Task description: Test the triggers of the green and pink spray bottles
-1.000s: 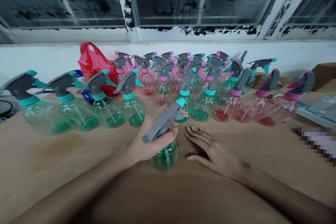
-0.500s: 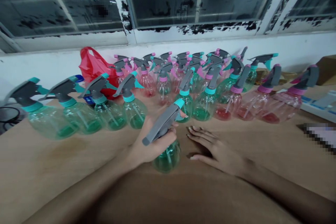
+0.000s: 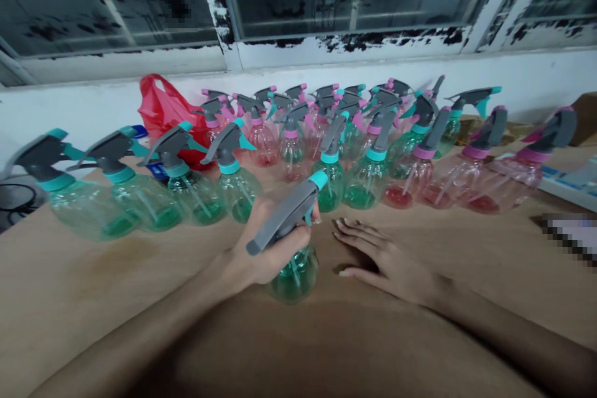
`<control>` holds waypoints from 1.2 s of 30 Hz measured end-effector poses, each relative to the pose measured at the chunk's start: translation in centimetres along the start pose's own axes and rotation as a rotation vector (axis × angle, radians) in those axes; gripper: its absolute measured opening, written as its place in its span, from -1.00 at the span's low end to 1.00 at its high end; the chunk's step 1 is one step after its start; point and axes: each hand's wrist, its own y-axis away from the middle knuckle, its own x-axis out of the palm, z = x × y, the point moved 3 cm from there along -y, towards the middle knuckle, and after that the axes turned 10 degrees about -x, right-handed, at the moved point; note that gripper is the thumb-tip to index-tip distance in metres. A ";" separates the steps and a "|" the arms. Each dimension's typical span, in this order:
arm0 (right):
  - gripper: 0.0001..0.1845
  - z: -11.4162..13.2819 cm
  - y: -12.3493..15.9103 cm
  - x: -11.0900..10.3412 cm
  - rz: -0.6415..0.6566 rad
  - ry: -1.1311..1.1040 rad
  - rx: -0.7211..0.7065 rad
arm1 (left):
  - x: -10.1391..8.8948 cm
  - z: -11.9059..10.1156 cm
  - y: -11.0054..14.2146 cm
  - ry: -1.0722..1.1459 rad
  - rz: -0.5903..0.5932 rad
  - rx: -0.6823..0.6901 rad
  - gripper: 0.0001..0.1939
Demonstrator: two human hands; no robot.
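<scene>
My left hand (image 3: 270,242) is wrapped round the neck of a green spray bottle (image 3: 295,277), just under its grey trigger head with a teal nozzle. The bottle stands nearly upright on the wooden table (image 3: 196,336), with some liquid and a dip tube showing inside. Part of its neck is hidden by my fingers. To the right of the bottle, my right hand (image 3: 382,258) lies on the tabletop with its fingers stretched out, holding nothing. Behind my hands is a row of green spray bottles (image 3: 237,189) and pink spray bottles (image 3: 405,183).
More spray bottles crowd together toward the wall. A red plastic bag (image 3: 163,109) sits at the back left. On the right are a blurred-out flat object (image 3: 571,233), a white and blue item (image 3: 569,180) and a cardboard box (image 3: 587,118).
My left hand and the bottle it holds have shifted very slightly left in the view. The camera has tilted a little. My right hand stays in place.
</scene>
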 end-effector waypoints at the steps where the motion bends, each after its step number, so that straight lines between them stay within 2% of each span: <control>1: -0.33 0.0 0.0 0.0 -0.008 0.000 -0.004 | 0.0 0.0 0.0 0.016 0.002 0.014 -0.82; 6: -0.34 -0.1 0.1 0.1 -0.027 -0.005 -0.012 | 0.2 0.1 0.2 0.106 0.008 0.011 -0.68; 15: -0.37 -0.1 0.1 0.1 -0.007 0.001 -0.009 | 0.4 -0.1 0.3 0.090 -0.008 0.018 -0.73; 26: -0.40 0.0 0.1 -0.2 -0.002 -0.021 -0.001 | 0.3 -0.3 0.2 0.103 -0.009 0.012 -0.64; 36: -0.40 -0.2 0.1 -0.1 -0.033 -0.044 -0.013 | 0.6 0.0 0.0 0.235 0.030 0.008 -0.62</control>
